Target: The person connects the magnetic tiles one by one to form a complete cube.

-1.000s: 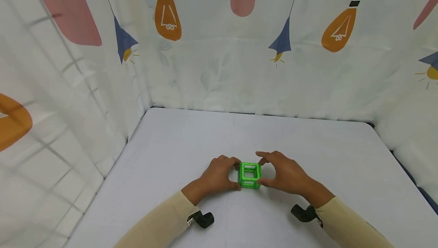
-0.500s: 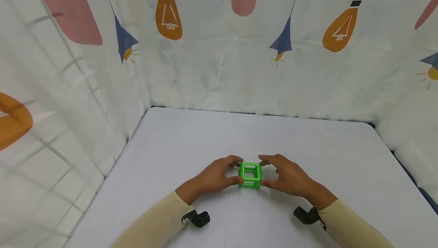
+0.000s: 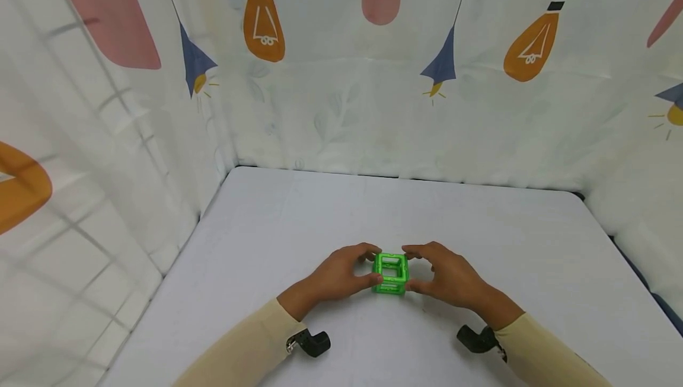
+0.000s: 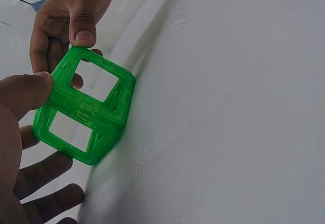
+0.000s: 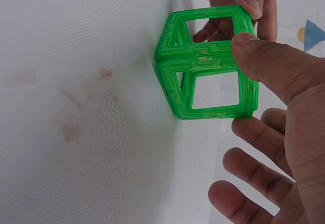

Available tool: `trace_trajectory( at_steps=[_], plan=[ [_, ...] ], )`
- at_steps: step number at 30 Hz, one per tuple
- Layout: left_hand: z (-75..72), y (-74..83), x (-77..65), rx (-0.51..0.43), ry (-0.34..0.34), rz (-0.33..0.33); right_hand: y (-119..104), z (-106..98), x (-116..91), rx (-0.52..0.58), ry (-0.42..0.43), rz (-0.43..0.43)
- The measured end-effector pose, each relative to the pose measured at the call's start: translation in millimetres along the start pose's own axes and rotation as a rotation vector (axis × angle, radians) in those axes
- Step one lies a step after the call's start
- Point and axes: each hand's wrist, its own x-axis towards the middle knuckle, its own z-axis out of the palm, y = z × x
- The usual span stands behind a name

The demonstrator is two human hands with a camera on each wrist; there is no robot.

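A small green cube of open-framed magnetic tiles stands on the white-covered table. From its left side my left hand holds it, thumb on the near edge and fingertips at the far corner. My right hand grips the opposite side the same way. In the left wrist view the cube shows two square frames meeting at a seam, with the left thumb on its edge. The right wrist view has the right thumb on the cube and a finger under its corner; the other fingers are spread.
A white curtain printed with lamps and bulbs hangs behind the table, and another stretch runs along the left side. Each cuff carries a black wrist camera. Faint reddish stains mark the cloth near the right hand.
My left hand has shifted, its thumb coming from beside the cube onto its near left edge. The right hand moved slightly away and settled back. The cube stays nearly in place.
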Motion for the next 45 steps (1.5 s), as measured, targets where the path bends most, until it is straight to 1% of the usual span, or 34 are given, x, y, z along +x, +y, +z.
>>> trace_trajectory(
  at_steps=[8, 16, 26, 33, 41, 45],
  plan=[
    [-1.1, 3.1, 0.8, -0.014, -0.012, -0.017, -0.4, 0.0, -1.7, 0.003, 0.001, -0.01],
    [-1.0, 3.7, -2.3, -0.009, -0.008, -0.012, -5.5, -0.3, -2.3, -0.006, 0.005, 0.005],
    [-1.5, 4.1, -2.8, -0.019, -0.01, -0.023, -5.0, 0.0, -0.8, -0.026, 0.006, -0.009],
    [-1.2, 2.6, -3.7, -0.011, -0.003, -0.008, -5.6, 0.9, -0.5, -0.032, 0.005, -0.007],
    [-1.7, 1.8, -3.1, 0.019, 0.015, 0.011, -7.7, -1.0, 1.2, -0.071, 0.004, -0.013],
    [-1.4, 1.1, -3.0, 0.039, 0.009, 0.016, -8.6, -1.3, 1.1, -0.063, -0.002, 0.006]
  ],
)
